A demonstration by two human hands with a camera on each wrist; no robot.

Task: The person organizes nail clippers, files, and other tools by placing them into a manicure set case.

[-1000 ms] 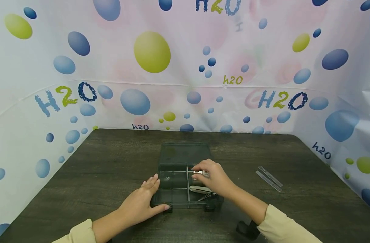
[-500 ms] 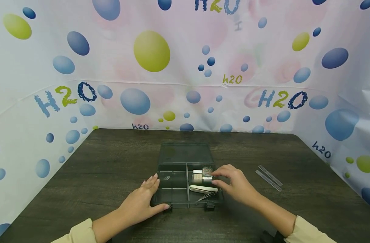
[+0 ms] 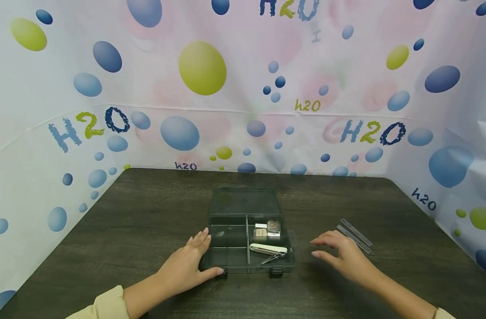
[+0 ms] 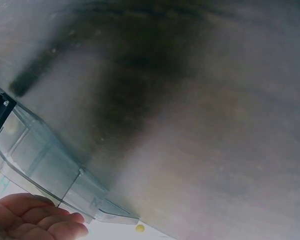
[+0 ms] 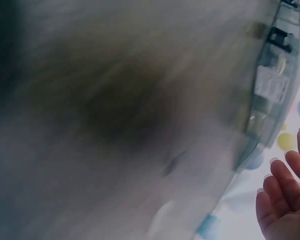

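A dark transparent organizer box [image 3: 236, 269] lies with its lid laid back. My left hand [image 3: 183, 263] rests against its left side, fingers extended and thumb at the front edge. Small packets [image 3: 260, 232] and a little clear case [image 3: 273, 226] sit in the back right compartment. In front of them lie a cream, elongated folding tool [image 3: 268, 249] and thin metal tweezers or scissors [image 3: 273, 257]; which kind, I cannot tell. To the right of the box, my right hand [image 3: 342, 254] hovers with loosely bent fingers, holding nothing, near two clear strips [image 3: 355, 235].
A small clear oval piece [image 3: 220, 234] lies in a left compartment. The dark wooden table [image 3: 167, 195] meets a patterned curtain [image 3: 262, 146] at the back and sides. In the right wrist view, a white label [image 5: 271, 84] shows through the box wall.
My right hand has let go of a small packet or case in the box's back right compartment and moved right, toward the strips. My left hand has stayed at the box.
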